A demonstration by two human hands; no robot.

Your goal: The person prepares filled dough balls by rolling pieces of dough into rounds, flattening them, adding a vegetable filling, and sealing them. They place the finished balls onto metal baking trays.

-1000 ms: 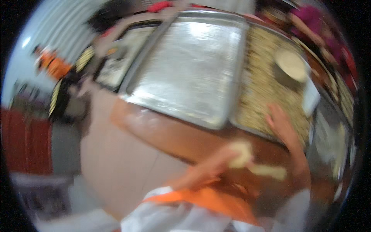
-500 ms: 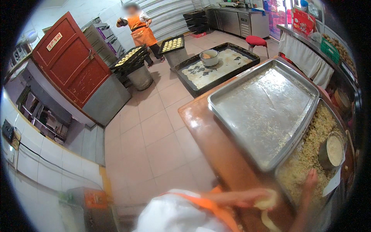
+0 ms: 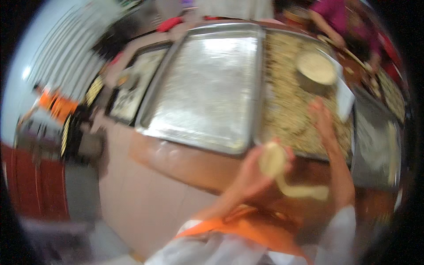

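My left hand, closed on a flattened pale dough piece, is over the wooden worktable. A dough strip trails to its right. My right hand reaches into the crumbly filling in a metal tray, just below a round container of pale powdery material; blur hides what its fingers grasp, if anything. A large metal tray stands left of the filling, and a white card-like sheet lies at its right side.
Another metal tray is at the right. A dark-rimmed tray stands beyond the left side. A co-worker in purple works across the table; another in orange stands at far left, near a red door.
The view swung left toward the room half a second ago and is back on the table. Compared with one second ago, both my hands sit higher in the picture, the left raised with the dough.
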